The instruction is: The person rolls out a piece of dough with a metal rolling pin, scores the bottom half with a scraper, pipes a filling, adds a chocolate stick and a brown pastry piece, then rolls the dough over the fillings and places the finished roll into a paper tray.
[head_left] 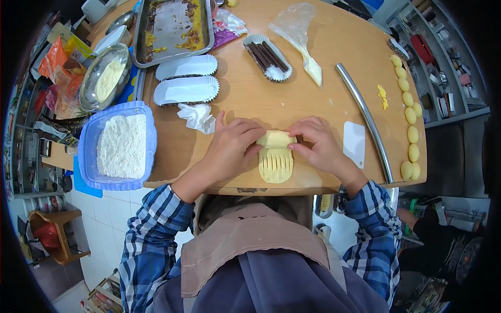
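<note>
A pale yellow piece of dough [275,166] lies near the table's front edge, its near half cut into parallel slits. Its far end is folded over into a thick roll. My left hand [234,143] grips the left end of that roll between thumb and fingers. At the right end, my right hand [317,142] pinches the roll the same way. Whatever is inside the roll is hidden. Beside my right hand lies a white dough scraper [354,144], and a crumpled white tissue [197,118] is just beyond my left hand.
A metal rod [364,117] and several dough balls [413,135] lie to the right. Dark sticks [267,55] fill a paper tray near a piping bag [300,36]. Left stand a flour tub [148,156], empty paper trays [187,89], a metal bowl [125,78] and a baking pan [175,26].
</note>
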The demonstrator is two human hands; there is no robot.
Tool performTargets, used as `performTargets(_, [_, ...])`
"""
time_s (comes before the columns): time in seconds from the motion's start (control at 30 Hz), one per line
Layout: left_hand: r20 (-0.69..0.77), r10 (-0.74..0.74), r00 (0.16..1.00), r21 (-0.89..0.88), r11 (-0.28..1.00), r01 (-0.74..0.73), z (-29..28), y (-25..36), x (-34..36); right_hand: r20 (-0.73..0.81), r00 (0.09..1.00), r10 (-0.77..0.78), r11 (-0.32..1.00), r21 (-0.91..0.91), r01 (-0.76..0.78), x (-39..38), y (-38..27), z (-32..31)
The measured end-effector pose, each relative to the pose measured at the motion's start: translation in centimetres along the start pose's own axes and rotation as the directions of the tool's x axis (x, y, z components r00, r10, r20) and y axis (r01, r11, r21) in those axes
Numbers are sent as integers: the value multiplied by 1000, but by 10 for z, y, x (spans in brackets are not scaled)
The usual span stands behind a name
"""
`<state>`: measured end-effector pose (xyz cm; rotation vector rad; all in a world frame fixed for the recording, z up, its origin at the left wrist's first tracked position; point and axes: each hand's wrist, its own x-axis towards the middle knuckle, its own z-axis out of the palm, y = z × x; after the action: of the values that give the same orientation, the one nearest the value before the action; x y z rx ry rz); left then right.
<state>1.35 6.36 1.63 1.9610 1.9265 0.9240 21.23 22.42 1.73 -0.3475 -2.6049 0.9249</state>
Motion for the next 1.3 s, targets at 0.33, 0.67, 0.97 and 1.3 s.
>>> performTargets(0.33, [-68, 202, 977, 158, 969, -190, 0, 6, -16, -89, 994, -64, 993, -110, 54, -18, -19, 4])
performTargets(0.67, [-119, 196, 973, 66, 980, -189, 10, 1, -26, -69, 993, -96, 992, -94, 89, -22, -16, 3])
performTargets(0.97, [-48, 97, 994, 69, 993, -94, 5, 11, -28, -79, 995, -68, 995, -71, 63, -25, -21, 2])
performTargets(1.3, [-5, 126, 992, -22, 992, -126, 2, 13, -32, -33, 992, -124, 990, -68, 121, -29, -22, 2])
